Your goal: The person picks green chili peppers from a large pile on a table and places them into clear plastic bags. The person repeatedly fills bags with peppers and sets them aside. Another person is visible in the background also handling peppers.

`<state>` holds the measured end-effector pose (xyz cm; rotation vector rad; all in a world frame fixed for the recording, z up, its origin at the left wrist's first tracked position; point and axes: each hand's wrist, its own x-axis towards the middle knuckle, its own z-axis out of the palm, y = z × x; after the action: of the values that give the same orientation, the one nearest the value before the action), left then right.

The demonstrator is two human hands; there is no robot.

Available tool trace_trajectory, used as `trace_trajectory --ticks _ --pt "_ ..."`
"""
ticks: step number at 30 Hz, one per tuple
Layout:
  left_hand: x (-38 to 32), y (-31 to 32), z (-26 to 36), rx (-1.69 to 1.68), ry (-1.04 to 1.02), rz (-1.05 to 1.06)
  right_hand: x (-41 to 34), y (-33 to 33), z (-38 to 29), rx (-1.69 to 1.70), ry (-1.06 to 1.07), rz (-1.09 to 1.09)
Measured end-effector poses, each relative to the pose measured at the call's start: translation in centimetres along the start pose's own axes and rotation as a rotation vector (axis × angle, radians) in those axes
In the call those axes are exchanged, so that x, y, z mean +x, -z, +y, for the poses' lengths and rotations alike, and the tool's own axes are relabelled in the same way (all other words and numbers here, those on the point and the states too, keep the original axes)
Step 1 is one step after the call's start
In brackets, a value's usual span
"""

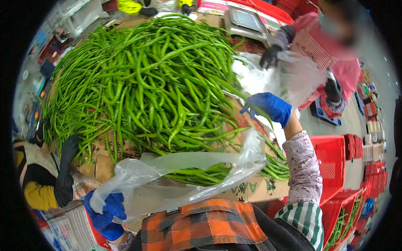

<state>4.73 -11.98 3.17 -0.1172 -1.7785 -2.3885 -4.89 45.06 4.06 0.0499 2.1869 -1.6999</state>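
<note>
A large heap of long green chili peppers (157, 78) lies on cardboard in front of me. My left hand (106, 210), in a blue glove, grips one end of a clear plastic bag (188, 160) stretched across the near edge of the heap. Some peppers (204, 175) show through or behind the bag, their tips to the right. My right hand (270, 108), also blue-gloved, is raised at the heap's right edge with a long green pepper (259, 109) at its fingers. The bag's right end stands below that hand, apart from it.
A co-worker (333, 62) at the upper right handles another plastic bag (298, 75). A scale (246, 20) stands at the back. Another worker's dark-gloved hand (69, 150) touches the heap's left side. Red plastic crates (329, 150) stand at my right, some holding green produce.
</note>
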Motion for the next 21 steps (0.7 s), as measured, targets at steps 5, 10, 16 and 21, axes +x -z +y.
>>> trace_trajectory --ticks 5,10,16,21 --pt "1.1 -1.4 -0.1 -0.08 0.046 0.14 -8.8 -0.7 2.6 0.298 -0.063 0.044" --pt "3.4 0.6 0.5 -0.533 0.252 -0.349 -14.6 -1.4 4.9 0.33 -0.049 0.181" --pt "5.0 0.0 0.7 -0.477 0.208 -0.76 -19.2 -2.2 6.6 0.404 -0.074 0.243" --pt "5.6 0.0 0.6 -0.451 0.148 -0.748 -21.2 -2.8 8.0 0.37 -0.102 0.358"
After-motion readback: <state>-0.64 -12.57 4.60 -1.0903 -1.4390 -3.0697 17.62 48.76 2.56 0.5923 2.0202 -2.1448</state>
